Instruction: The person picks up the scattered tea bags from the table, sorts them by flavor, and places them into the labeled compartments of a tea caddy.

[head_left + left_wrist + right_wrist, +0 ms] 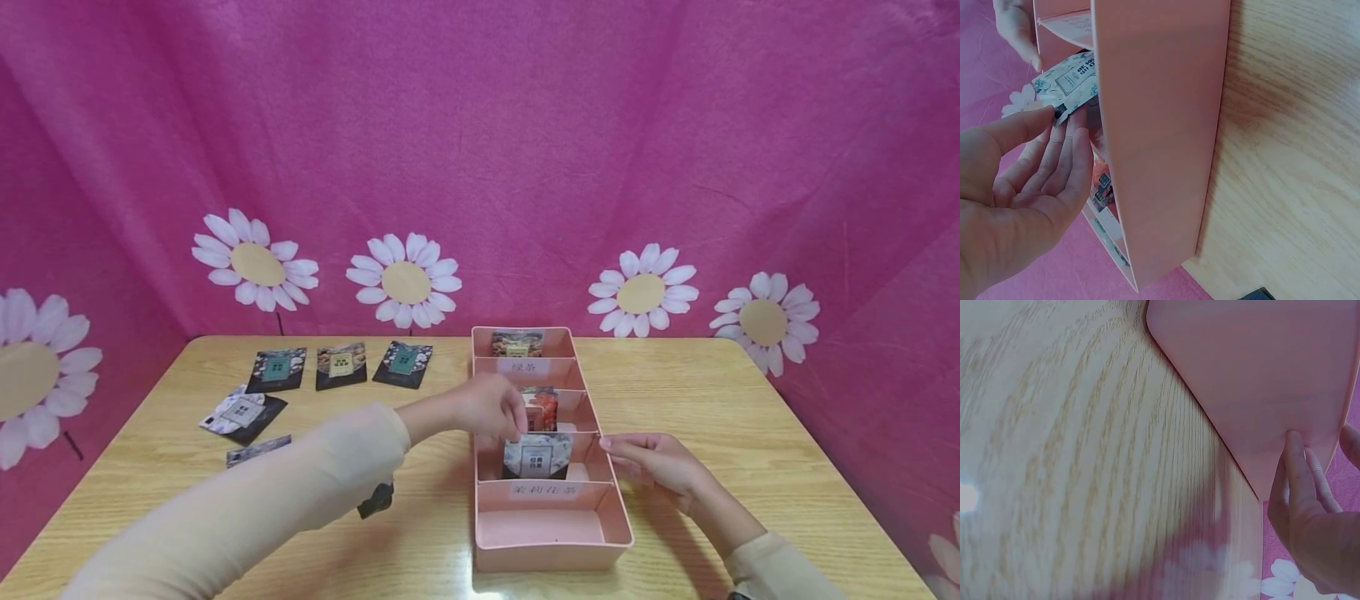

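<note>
My left hand (489, 406) pinches the top edge of a white-and-black tea sachet (537, 455) between thumb and fingers. The sachet's lower part is inside a compartment of the pink divided box (551, 557), just behind the front divider. In the left wrist view the sachet (1072, 80) tilts into the box, its corner at my thumb. My right hand (663, 465) is at the box's right side, thumb by the rim. In the right wrist view, its fairly straight fingers (1297, 462) touch the outer wall.
A red sachet (550, 408) and a brown one (517, 343) stand in farther compartments. Paper labels (522, 367) are on dividers. Several sachets lie on the wooden table (675, 383) to the left, including a green-labelled one (403, 364); my left sleeve (300, 492) partly covers others.
</note>
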The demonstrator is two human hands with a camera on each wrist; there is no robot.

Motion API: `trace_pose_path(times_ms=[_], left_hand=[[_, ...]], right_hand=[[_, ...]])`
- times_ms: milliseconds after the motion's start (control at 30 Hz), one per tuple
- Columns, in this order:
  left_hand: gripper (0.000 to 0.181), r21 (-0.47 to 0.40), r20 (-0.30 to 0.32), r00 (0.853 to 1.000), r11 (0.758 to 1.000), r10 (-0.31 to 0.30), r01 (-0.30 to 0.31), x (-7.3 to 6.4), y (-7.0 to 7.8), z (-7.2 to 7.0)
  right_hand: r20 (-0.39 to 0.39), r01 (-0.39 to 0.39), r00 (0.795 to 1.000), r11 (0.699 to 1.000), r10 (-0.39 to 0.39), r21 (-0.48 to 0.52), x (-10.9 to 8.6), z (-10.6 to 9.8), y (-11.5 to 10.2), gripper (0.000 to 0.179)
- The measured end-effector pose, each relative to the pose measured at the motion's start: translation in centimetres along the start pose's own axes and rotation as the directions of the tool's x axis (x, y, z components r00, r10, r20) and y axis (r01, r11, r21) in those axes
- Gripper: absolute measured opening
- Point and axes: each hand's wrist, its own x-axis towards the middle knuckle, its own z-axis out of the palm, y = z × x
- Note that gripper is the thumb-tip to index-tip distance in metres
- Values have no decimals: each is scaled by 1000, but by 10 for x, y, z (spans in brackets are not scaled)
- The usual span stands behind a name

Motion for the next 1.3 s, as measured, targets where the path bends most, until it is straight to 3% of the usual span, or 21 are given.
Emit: trace_pose_path(times_ms=[167, 367, 500, 633, 800, 933, 1033, 1200, 1300], left_hand=[[8, 12, -15, 1000, 1000, 22, -22, -2, 0, 8], [9, 109, -53, 995, 991, 79, -73, -4, 2, 12], [9, 137, -89, 991, 986, 105, -92, -6, 2, 7], [6, 160, -153, 981, 982, 123, -98, -7, 1, -7], [5, 222, -267, 957, 974, 112, -52, -6, -12, -30], [5, 267, -338, 936, 964, 98, -5, -5, -35, -44], [5, 284, -366, 929, 957, 55, 55, -4, -54, -51], [15, 326, -364, 928, 923, -76, 203, -1, -85, -60], [23, 307, -355, 917, 903, -184, 300, -1, -102, -64]], right_hand=[[-19, 2, 1000, 999, -3, -36, -1, 1, 0, 53], [-24, 7, 1000, 999, -8, -41, -1, 1, 0, 52], [-28, -4, 1000, 999, 3, -34, -1, 2, 0, 50], [-26, -11, 1000, 1000, 10, -26, -1, 2, 0, 51], [-12, -12, 1000, 1000, 12, 0, -1, 2, -1, 57], [-7, -8, 1000, 1000, 8, 20, -1, 2, -1, 59], [-4, -6, 1000, 1000, 6, 29, 0, 2, -1, 58], [4, -2, 1000, 1000, 2, 27, -1, 1, -1, 54], [17, 3, 1000, 1000, -3, 21, -1, 1, 0, 51]])
